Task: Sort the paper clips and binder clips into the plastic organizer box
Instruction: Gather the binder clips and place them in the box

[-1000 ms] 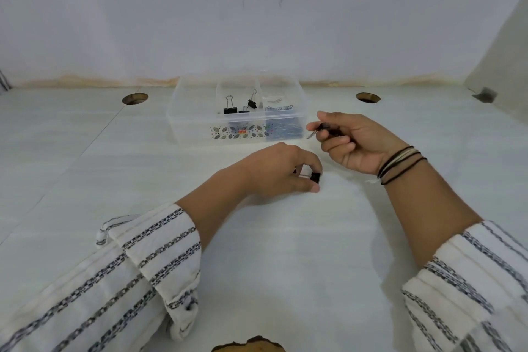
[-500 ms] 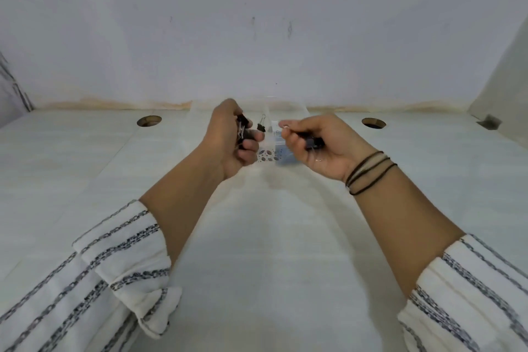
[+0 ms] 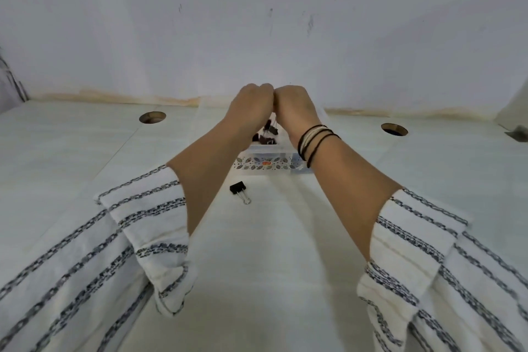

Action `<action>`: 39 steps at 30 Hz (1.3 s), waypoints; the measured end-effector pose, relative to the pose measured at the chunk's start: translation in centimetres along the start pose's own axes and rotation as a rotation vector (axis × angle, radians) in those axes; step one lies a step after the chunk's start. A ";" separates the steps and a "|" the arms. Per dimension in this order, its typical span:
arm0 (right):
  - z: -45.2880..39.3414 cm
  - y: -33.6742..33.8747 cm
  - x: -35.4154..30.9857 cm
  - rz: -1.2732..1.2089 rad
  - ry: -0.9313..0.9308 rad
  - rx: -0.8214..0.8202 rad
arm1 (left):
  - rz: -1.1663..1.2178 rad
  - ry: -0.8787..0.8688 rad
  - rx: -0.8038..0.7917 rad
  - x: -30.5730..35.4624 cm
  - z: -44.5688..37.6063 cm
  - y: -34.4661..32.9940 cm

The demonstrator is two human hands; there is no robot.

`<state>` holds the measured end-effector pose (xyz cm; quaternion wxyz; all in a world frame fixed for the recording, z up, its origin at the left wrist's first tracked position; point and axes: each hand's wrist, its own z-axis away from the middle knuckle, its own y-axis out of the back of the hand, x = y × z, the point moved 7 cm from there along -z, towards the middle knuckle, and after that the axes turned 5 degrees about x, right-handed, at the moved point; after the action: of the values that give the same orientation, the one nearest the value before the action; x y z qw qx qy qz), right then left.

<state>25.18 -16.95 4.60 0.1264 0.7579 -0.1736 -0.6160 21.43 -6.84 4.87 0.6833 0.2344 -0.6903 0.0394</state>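
Observation:
The clear plastic organizer box [image 3: 281,165], with a leaf pattern on its front wall, stands at the back of the white table [image 3: 257,266]. My left hand [image 3: 250,108] and my right hand [image 3: 295,110] hover side by side over it, knuckles touching and backs towards me. Their fingers curl away out of sight, so I cannot see what either holds. Black binder clips [image 3: 268,134] show inside the box in the gap below the hands. One more black binder clip [image 3: 238,189] lies on the table just in front of the box, left of centre.
Two round holes [image 3: 152,117] [image 3: 394,129] are cut in the tabletop left and right of the box. A white wall [image 3: 257,23] rises right behind it. A small dark object [image 3: 517,133] sits at the far right edge.
Both hands moved forward from in front of the box to above it and closed up until they touch. A binder clip now shows on the table before the box.

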 end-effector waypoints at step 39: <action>2.1 7.2 7.4 0.305 -0.105 0.106 | -0.003 0.108 0.219 -10.5 0.8 10.3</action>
<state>23.67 -26.55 0.47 0.1691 0.6951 -0.3252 -0.6184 16.34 4.78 -2.53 0.6898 0.3060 -0.6438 0.1263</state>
